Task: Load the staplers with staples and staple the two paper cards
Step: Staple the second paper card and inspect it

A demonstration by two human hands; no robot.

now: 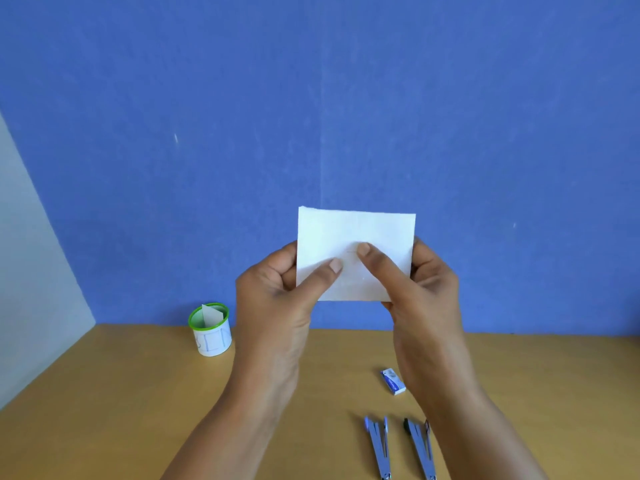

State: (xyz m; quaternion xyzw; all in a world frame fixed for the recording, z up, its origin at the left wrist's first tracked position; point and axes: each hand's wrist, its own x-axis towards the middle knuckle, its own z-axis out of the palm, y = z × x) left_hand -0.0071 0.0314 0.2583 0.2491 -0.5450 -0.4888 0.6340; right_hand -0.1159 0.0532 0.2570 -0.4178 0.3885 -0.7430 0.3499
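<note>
At the far left, a green-rimmed cup (210, 329) is stood on the table (138, 410). The paper cards (356, 233), seen as one white sheet, are held up with the long axis left to right. They are pinched at the left edge by the left hand (277, 292) and at the right edge by the right hand (429, 289). Below, at the near right, the staple box (393, 381) and two staplers (378, 445) are laid near-to-far, nearest the right hand.

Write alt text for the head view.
The left hand and right hand hold a white paper card up before a blue wall, thumbs on its face. On the wooden table: two staplers, a staple box, a green-rimmed cup.
</note>
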